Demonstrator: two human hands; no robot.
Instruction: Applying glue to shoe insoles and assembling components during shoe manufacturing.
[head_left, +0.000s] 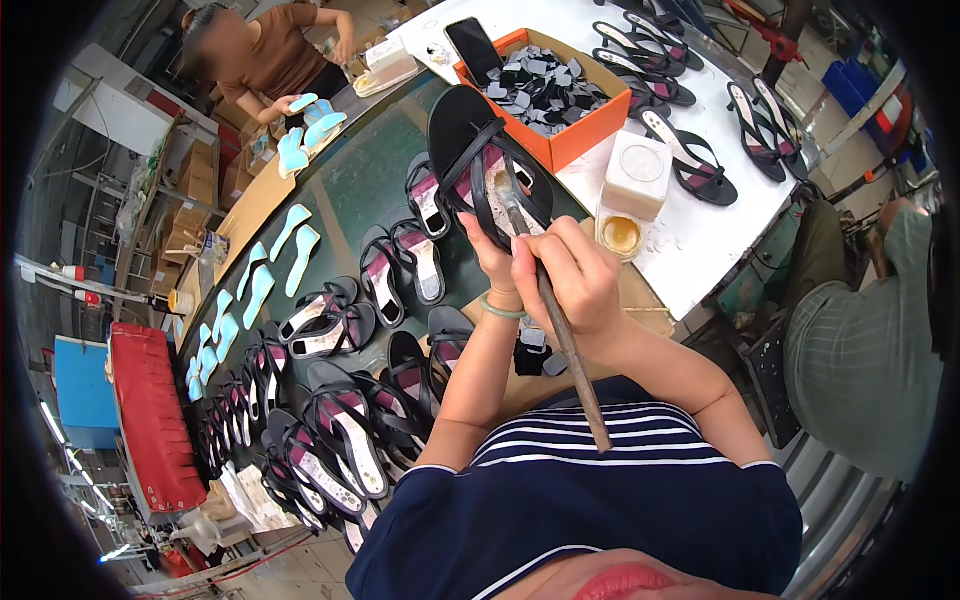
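Two bare hands work on a black sandal (455, 125) held over the green counter (370, 160), in front of an orange box (580, 147) heaped with black and gray pieces (550, 88). The left hand (492, 258) grips the sandal, some of its fingers hidden beneath; the right hand (570, 268) has its fingers closed around a brush (572, 365), whose tip meets the insole between the straps. Dark marks on the sandals (360, 445) grouped at left are too small to read, as is the lid of a white container (633, 195) near an amber-filled dish (622, 237). Across the counter, a co-worker (290, 55) holds pale-blue pieces (303, 103); at right, a figure in green (860, 350) is partly cut off.
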